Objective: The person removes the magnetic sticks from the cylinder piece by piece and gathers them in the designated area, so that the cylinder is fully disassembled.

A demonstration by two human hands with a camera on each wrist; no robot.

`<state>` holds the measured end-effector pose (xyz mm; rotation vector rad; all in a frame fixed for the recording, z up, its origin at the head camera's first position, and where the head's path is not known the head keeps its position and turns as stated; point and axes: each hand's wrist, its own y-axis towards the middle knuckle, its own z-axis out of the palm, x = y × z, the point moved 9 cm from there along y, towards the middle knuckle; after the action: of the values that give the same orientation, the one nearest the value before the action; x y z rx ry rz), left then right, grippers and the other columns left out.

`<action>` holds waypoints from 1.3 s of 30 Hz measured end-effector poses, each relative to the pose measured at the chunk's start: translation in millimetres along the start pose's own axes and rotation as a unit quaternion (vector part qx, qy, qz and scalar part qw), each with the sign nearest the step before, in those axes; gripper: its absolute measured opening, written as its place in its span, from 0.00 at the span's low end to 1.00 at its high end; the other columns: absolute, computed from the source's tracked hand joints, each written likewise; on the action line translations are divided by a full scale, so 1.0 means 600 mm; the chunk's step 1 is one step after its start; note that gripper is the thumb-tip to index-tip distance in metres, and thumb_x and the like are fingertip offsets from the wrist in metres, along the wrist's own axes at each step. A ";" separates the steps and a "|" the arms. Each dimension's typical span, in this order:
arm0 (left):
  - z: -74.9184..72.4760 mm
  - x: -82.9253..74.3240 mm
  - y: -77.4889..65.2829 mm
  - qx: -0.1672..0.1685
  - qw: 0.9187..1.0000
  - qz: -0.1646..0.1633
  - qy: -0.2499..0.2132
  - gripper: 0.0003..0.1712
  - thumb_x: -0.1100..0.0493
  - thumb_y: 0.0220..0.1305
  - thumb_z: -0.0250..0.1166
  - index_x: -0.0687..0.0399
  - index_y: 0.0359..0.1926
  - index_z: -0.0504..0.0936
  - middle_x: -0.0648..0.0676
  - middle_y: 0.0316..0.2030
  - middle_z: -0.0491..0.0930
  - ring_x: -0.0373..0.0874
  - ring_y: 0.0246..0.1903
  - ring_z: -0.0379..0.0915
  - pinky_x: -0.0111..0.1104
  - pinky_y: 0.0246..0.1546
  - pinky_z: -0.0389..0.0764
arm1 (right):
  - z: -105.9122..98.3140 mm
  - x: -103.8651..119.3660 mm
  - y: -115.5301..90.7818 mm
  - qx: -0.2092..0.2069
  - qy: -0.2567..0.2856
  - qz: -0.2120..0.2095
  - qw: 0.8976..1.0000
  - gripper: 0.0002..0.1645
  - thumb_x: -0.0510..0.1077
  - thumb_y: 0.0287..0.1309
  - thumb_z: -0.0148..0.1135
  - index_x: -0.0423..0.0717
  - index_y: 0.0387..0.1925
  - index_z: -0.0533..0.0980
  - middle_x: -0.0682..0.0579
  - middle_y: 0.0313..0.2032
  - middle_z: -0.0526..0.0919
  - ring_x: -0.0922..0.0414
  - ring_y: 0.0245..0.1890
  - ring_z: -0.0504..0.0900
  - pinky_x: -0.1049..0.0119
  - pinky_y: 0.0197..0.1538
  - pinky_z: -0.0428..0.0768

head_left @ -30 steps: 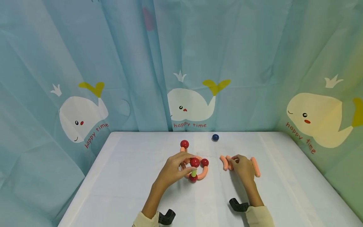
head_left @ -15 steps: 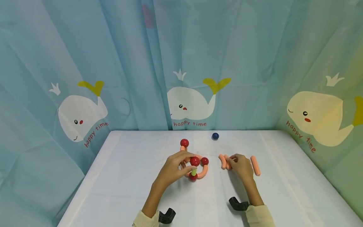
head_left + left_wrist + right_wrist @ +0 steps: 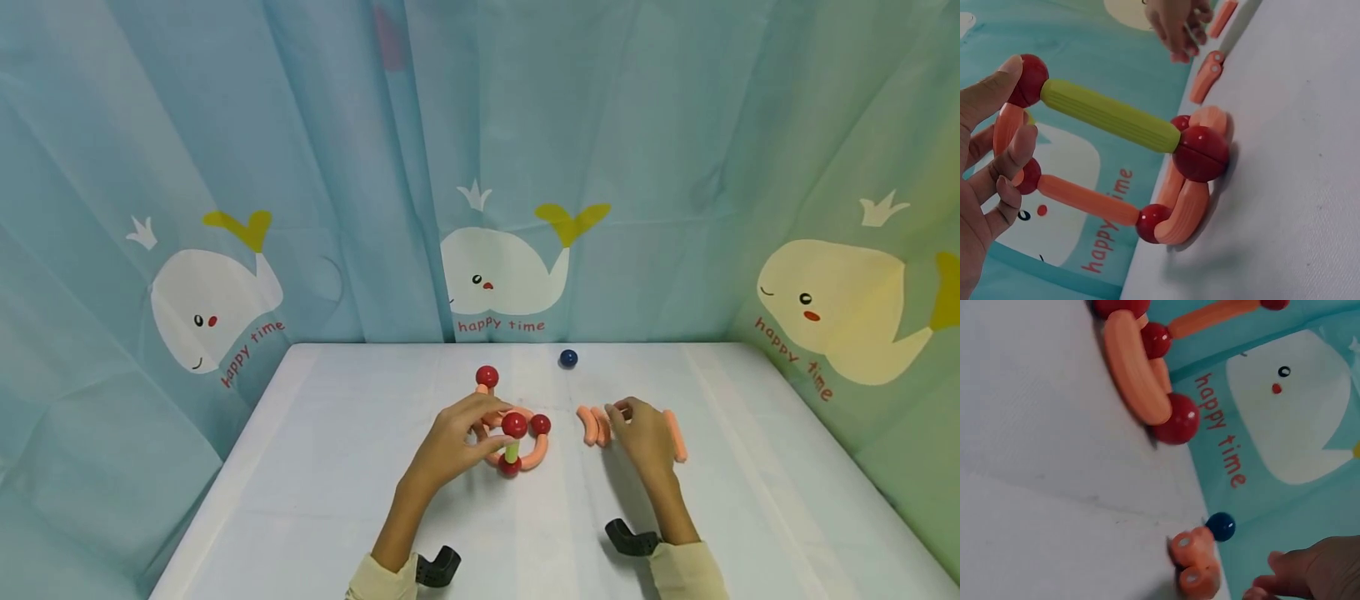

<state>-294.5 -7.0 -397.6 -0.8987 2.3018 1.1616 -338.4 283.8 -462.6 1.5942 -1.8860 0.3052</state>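
My left hand (image 3: 453, 442) pinches a red ball (image 3: 514, 425) between thumb and fingers. That ball caps an upright yellow-green rod (image 3: 1110, 115), whose foot meets another red ball (image 3: 1201, 153) on the table. Curved orange rods (image 3: 1188, 212) and red balls form a ring at the base. A second upright, an orange rod (image 3: 1088, 200), rises behind, with a red ball at its top. My right hand (image 3: 645, 437) hovers, fingers loosely bent and holding nothing, just right of two curved orange rods (image 3: 602, 427) lying side by side; their ends show silvery tips in the wrist views.
Right of my right hand lies an orange rod (image 3: 676, 435), partly covered by the hand. A dark blue ball (image 3: 568, 358) sits near the back edge of the white table (image 3: 315, 467). A blue curtain (image 3: 660, 167) printed with whales hangs behind.
My right hand has nudged the two curved orange rods slightly left, let go and lifted a little off them. The left hand keeps its pinch on the red ball.
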 end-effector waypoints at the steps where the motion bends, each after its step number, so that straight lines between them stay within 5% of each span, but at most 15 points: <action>1: -0.002 0.000 0.000 -0.001 1.000 0.002 0.001 0.23 0.52 0.58 0.72 0.47 0.55 0.81 0.46 0.50 0.81 0.43 0.37 0.77 0.24 0.36 0.80 | -0.005 0.009 0.000 -0.013 0.004 -0.012 1.000 0.18 0.50 0.66 0.58 0.39 0.40 0.81 0.40 0.36 0.86 0.50 0.30 0.81 0.66 0.27 0.72; 6: -0.013 0.000 0.001 -0.007 1.000 0.015 0.009 0.23 0.53 0.58 0.72 0.51 0.54 0.81 0.47 0.50 0.80 0.40 0.33 0.77 0.27 0.33 0.81 | -0.012 0.075 -0.006 -0.018 0.051 -0.099 0.994 0.14 0.47 0.66 0.60 0.40 0.40 0.82 0.42 0.34 0.86 0.51 0.31 0.82 0.68 0.27 0.74; 11: -0.024 0.005 0.000 -0.018 0.999 0.023 0.020 0.22 0.55 0.57 0.73 0.53 0.52 0.82 0.48 0.50 0.80 0.37 0.34 0.77 0.26 0.34 0.81 | 0.025 0.141 -0.025 0.085 0.071 -0.152 0.982 0.13 0.44 0.65 0.61 0.37 0.43 0.80 0.46 0.32 0.84 0.58 0.26 0.79 0.70 0.26 0.75; 16: -0.033 0.006 -0.002 -0.032 0.998 0.040 0.034 0.21 0.55 0.55 0.73 0.54 0.50 0.83 0.50 0.52 0.80 0.40 0.42 0.79 0.24 0.38 0.81 | 0.078 0.167 -0.049 0.162 0.038 -0.140 0.976 0.23 0.43 0.60 0.66 0.29 0.50 0.75 0.42 0.32 0.84 0.59 0.25 0.80 0.69 0.27 0.76; 27: -0.034 0.006 0.002 -0.045 0.996 0.057 0.048 0.16 0.58 0.58 0.71 0.56 0.47 0.85 0.51 0.51 0.80 0.40 0.46 0.79 0.26 0.45 0.80 | 0.126 0.161 -0.073 0.129 -0.052 -0.089 0.986 0.37 0.46 0.52 0.71 0.27 0.57 0.69 0.38 0.37 0.78 0.51 0.32 0.74 0.57 0.32 0.77; 31: -0.030 0.009 0.001 -0.044 0.996 0.050 0.056 0.16 0.57 0.57 0.72 0.56 0.47 0.85 0.49 0.50 0.81 0.40 0.52 0.77 0.28 0.50 0.80 | 0.132 0.160 -0.072 0.125 -0.063 -0.085 0.986 0.34 0.44 0.54 0.68 0.29 0.58 0.69 0.38 0.38 0.78 0.50 0.32 0.75 0.55 0.30 0.77; 39: -0.022 0.010 -0.002 -0.037 0.997 0.036 0.060 0.16 0.57 0.57 0.72 0.54 0.46 0.85 0.47 0.49 0.80 0.38 0.48 0.78 0.27 0.50 0.79 | 0.142 0.166 -0.056 0.127 -0.049 -0.101 0.985 0.30 0.36 0.54 0.66 0.33 0.59 0.72 0.39 0.40 0.82 0.50 0.37 0.78 0.56 0.38 0.80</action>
<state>-298.7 -20.6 -394.4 -0.9422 2.4192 1.2618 -339.7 149.4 -475.3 1.9877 -1.7935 0.3989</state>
